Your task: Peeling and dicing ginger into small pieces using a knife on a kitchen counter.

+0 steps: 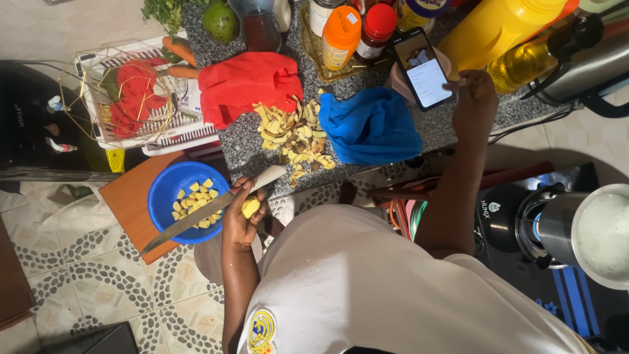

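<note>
Left hand [241, 219] is closed around a knife [209, 211] with a pale handle and a peeled yellow chunk [250, 207], blade angled over the blue bowl [186, 201] of yellow cubes. Right hand [473, 98] is extended, fingers loosely curled, fingertip at the propped phone [423, 68]; it grips nothing. Peelings [293, 136] lie on the counter [244, 144] between a red cloth [247, 84] and a blue cloth [371, 127]. Judgement: dicing paused mid-piece; resuming calls for a free hand to steady the chunk over the bowl.

Bare granite gap [244, 145] between peel heap [293, 136] and red cloth [247, 82]
</note>
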